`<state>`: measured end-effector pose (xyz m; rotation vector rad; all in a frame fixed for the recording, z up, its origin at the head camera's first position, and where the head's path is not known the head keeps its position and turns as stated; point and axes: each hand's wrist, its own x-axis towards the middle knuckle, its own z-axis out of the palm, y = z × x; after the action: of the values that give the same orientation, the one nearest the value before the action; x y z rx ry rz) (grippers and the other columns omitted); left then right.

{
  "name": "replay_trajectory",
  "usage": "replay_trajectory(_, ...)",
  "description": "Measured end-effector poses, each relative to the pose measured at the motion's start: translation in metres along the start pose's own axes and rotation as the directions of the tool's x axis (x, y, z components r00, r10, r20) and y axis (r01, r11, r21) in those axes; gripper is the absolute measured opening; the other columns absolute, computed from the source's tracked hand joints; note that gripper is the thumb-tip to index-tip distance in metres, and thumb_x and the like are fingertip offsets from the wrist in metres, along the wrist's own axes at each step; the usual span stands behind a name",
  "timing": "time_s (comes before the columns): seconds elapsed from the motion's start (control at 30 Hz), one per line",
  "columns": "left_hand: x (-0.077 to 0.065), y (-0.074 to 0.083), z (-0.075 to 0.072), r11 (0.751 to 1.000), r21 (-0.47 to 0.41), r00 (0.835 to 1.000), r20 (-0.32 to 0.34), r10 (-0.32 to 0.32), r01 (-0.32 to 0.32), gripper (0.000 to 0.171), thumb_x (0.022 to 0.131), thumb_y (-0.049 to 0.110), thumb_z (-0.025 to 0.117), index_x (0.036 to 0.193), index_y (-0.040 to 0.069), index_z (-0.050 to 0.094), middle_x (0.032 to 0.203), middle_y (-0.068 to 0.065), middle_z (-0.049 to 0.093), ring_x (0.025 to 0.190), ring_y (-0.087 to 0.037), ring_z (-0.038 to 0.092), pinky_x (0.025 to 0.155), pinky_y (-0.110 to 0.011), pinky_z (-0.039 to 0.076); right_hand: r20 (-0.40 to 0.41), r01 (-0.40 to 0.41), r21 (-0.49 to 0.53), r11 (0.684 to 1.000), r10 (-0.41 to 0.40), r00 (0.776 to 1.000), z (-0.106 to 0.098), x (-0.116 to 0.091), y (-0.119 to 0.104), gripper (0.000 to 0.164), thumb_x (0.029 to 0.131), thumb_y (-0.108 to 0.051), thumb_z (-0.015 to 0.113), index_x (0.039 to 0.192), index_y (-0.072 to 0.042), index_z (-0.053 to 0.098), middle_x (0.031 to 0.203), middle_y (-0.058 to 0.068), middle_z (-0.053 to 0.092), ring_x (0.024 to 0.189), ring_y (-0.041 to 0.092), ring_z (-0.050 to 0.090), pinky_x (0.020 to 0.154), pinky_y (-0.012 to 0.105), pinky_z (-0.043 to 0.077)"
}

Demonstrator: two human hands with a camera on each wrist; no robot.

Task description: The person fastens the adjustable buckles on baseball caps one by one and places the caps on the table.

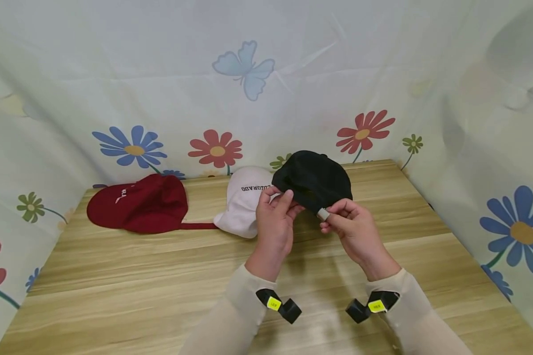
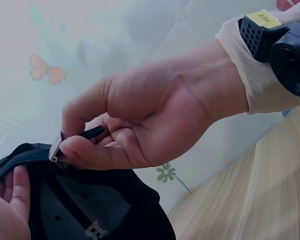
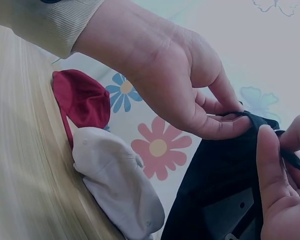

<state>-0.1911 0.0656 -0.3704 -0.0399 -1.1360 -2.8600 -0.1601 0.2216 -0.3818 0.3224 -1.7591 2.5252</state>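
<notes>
Holding the black cap (image 1: 315, 173) up over the table (image 1: 160, 276), near the white cap (image 1: 240, 204). Pinching its edge with the left hand (image 1: 275, 227) and its shiny clip (image 1: 323, 214) with the right hand (image 1: 355, 229).

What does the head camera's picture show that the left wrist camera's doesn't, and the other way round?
Only the head view shows the dark red baseball cap, the white cap with dark lettering, and the blue butterfly on the backdrop.

Only the left wrist view shows the orange butterfly and the gray panel inside the black cap.

Both share that black cap, its metal buckle, the wooden table, the left-hand grip and the right-hand grip.
</notes>
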Motion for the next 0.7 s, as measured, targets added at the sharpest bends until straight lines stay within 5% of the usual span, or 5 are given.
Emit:
replay_trajectory(0.4,0.0018,0.0045,-0.001,0.993,-0.071,0.995,-0.029,-0.094,0.092,0.011,0.098,0.008,0.054,0.088,0.009,0.049,0.074,-0.002,0.06,0.065,-0.013,0.06,0.065,-0.026,0.055,-0.011,0.035,-0.016,0.999,-0.035,0.999,0.0026,-0.0027,-0.0014,0.029,0.087,0.019,0.05,0.078,-0.009,0.052,0.084,0.002,0.07,0.057,0.009,0.063,0.053,0.02,0.054)
replay_trajectory(0.7,0.0041,0.006,-0.0032,0.987,-0.069,0.988,-0.042,-0.145,0.142,0.006,0.097,0.006,0.055,0.092,0.008,0.052,0.077,-0.004,0.06,0.065,-0.013,0.06,0.065,-0.025,0.056,-0.005,0.004,0.027,1.0,-0.004,1.0,0.0023,-0.0008,-0.0005,0.024,0.089,0.016,0.053,0.086,-0.008,0.058,0.076,0.001,0.069,0.058,0.01,0.064,0.055,0.02,0.055)
